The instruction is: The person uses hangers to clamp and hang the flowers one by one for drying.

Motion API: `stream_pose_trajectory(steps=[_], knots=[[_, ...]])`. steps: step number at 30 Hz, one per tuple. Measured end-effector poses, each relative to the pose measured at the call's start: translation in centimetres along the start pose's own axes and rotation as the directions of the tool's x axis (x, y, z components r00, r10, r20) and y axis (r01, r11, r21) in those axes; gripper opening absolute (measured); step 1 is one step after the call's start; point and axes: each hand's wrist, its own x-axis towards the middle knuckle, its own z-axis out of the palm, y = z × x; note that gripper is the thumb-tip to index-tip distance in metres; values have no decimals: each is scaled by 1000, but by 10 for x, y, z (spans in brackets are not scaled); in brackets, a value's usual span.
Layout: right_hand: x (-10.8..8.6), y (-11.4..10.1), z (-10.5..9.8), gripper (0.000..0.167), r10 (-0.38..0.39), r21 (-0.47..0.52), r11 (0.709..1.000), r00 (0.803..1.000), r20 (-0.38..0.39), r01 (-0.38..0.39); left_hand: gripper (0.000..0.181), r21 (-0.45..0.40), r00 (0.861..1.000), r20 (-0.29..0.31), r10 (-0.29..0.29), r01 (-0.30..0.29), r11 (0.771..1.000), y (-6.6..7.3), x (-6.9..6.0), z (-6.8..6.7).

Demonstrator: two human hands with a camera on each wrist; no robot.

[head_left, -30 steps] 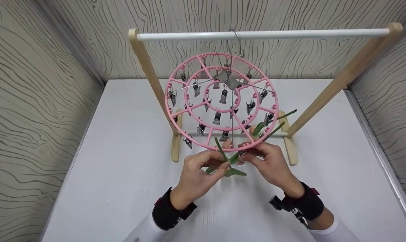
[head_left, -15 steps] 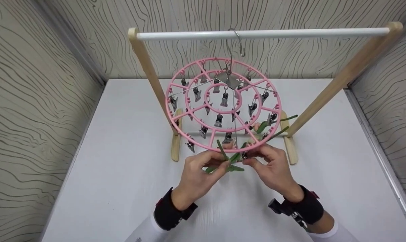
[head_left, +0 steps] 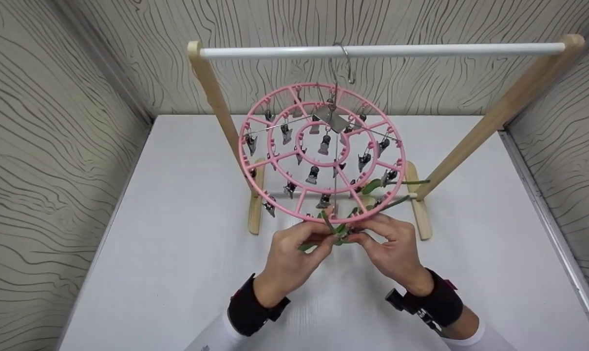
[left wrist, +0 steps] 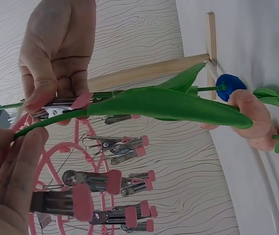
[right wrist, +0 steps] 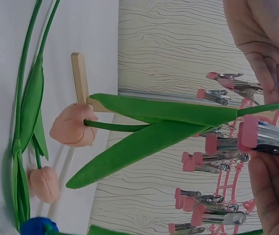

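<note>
My left hand [head_left: 292, 256] pinches the stem of an artificial tulip [right wrist: 159, 117] with a pale pink head and long green leaves. The tulip hangs head down below the pink round clip hanger [head_left: 301, 202]. With thumb and fingers my right hand [head_left: 394, 246] pinches a metal clip [right wrist: 269, 137] with pink tips at the hanger's near rim. That clip is beside the stem; whether its tips are around the stem I cannot tell. Fingers hide much of both in the head view. A blue flower [left wrist: 230, 88] on a green stem is further off.
The hanger hooks over the white bar [head_left: 445, 48] of a wooden-legged rack. Several metal clips [head_left: 325, 144] dangle from its rings. Green stems [head_left: 406, 182] stick out at its right side. Another pink tulip [right wrist: 43, 183] and leaves show against the white table [head_left: 167, 243].
My right hand has brought the clip left, closer to the tulip stem, while my left hand shifted slightly right. The hanger swayed, and the stems at its right side swung lower.
</note>
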Motion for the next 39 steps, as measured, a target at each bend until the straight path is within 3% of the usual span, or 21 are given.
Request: stream_pose_trajectory(steps=[6,13,24,28,35,39], knots=[[1,-2,2,41,-21,3,1000,1000,8,21,13,16,999,-24,22,-21,1000,1,0,2],[2,-4,2,42,-46,-49,998,999,19,47,15,17,994,-60,87,-86,996,1,1,5],[2,-2,-2,45,-56,-69,996,995,77,61,15,26,993,-95,70,-68,997,-1,1,8],[1,2,-4,47,-63,-73,995,994,84,70,16,47,995,-85,57,-53,997,-1,0,8],[-3,8,-12,48,-51,-74,996,997,64,56,19,59,993,-42,111,-109,992,-9,-8,7],[-6,11,-17,50,-25,-54,998,998,60,28,17,76,997,5,76,-76,994,-18,-19,3]])
